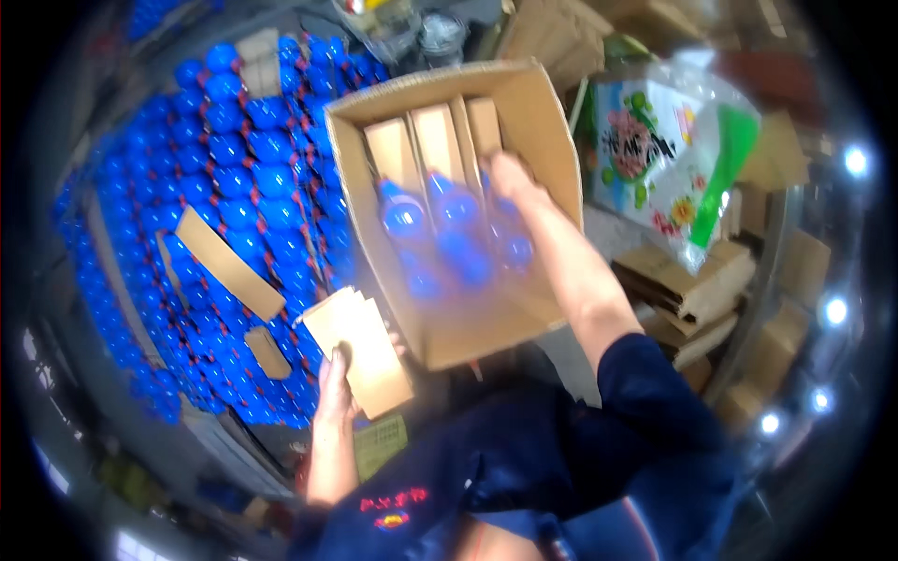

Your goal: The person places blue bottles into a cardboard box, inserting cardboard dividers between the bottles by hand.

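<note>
In my left hand (335,383) is a small stack of flat cardboard pieces (360,351), with the thumb on top and fingers wrapped around the far side. An open cardboard box (449,346) stands in front of me. Inside are glossy blue rounded objects (404,217), partly see-through, whose exact kind I cannot make out. Upright cardboard strips (434,140) stand at the box's far side, parting them into columns. My right hand (510,178) reaches into the box, at the lower end of the rightmost strip (484,126). Blur and the hand's angle hide its fingers.
At left, many blue rounded objects with red parts (224,145) lie in rows, with loose cardboard pieces (229,266) on them. A printed plastic bag (645,150) and stacked flat cardboard (687,280) lie at right. A clear container (388,33) sits at the back.
</note>
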`<state>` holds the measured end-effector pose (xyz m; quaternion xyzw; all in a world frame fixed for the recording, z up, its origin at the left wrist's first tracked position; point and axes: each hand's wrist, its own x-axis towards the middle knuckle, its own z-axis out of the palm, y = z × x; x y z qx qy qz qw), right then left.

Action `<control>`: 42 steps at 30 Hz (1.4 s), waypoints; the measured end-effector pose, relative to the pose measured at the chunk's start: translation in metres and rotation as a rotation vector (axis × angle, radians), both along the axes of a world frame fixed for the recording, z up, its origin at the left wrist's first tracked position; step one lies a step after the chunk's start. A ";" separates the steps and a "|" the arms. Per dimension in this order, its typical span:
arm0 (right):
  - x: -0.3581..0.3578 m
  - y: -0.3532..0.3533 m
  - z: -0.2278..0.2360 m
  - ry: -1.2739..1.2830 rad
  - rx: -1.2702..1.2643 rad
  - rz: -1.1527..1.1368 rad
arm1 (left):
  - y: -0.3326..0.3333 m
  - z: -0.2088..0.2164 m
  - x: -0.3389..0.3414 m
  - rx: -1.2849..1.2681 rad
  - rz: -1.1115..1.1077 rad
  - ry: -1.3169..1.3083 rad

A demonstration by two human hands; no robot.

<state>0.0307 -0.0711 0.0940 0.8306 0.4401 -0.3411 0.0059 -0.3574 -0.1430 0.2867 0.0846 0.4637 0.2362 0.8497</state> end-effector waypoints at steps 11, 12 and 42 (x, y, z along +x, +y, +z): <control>-0.132 -0.028 0.191 1.145 0.492 -0.166 | 0.072 -0.023 0.074 0.601 -0.039 0.365; -0.131 -0.029 0.179 1.037 0.483 -0.247 | 0.081 -0.021 0.074 0.652 -0.048 0.417; -0.081 0.022 0.134 0.326 0.550 -0.321 | 0.101 -0.008 0.084 0.581 0.157 0.287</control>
